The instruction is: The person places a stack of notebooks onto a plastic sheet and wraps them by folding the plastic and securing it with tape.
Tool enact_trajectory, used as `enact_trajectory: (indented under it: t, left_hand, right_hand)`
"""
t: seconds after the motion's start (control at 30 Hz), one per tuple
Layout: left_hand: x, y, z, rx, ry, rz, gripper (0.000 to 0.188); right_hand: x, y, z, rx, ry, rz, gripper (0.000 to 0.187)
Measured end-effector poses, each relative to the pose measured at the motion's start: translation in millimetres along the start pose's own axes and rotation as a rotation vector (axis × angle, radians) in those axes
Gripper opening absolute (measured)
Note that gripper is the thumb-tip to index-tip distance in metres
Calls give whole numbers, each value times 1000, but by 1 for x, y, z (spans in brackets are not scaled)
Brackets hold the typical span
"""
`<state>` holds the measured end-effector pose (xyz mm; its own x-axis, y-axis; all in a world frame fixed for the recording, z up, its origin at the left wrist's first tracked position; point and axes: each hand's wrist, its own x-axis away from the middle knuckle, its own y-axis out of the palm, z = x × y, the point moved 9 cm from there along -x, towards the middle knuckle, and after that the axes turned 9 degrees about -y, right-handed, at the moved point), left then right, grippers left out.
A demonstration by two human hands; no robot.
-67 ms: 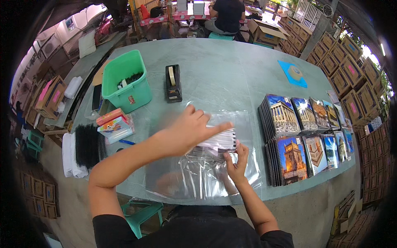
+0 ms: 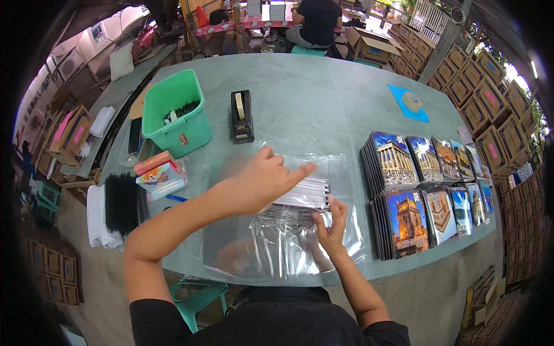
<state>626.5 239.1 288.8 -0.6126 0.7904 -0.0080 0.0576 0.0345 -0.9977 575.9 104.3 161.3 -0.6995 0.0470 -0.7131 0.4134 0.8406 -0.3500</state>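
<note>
A stack of spiral-bound notebooks (image 2: 309, 194), white page edges and dark binding coils showing, rests on clear plastic film (image 2: 277, 254) at the table's near middle. My right hand (image 2: 333, 226) grips its right end, thumb on the near side and fingers along the edge. Over the stack's left part hovers or rests my left hand (image 2: 262, 181); contact is unclear. One digit stretches out to the right above the pages while the others bend, and nothing shows in its grasp. The left hand hides part of the stack, and glare on the film blurs its lower part.
Rows of picture-covered spiral notebooks (image 2: 407, 222) stand at right. Beyond my left hand are a black tape dispenser (image 2: 242, 118) and a green bin (image 2: 184, 135). Black binding coils (image 2: 124, 202) lie at left, a tape roll (image 2: 411, 102) far right. A person (image 2: 317, 23) sits beyond.
My left hand has shifted slightly left, its stretched digit drawing back and uncovering more of the white page edges. My right hand keeps its place on the stack.
</note>
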Motion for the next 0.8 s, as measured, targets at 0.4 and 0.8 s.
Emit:
enact_trajectory:
  t: [0.4, 0.8]
  left_hand:
    - [36, -53, -4, -10, 106, 261, 11]
    - [-38, 12, 38, -107, 370, 121, 10]
  right_hand:
    - [-54, 24, -67, 328, -575, -416, 40]
    - [-4, 21, -71, 397, -695, -247, 28]
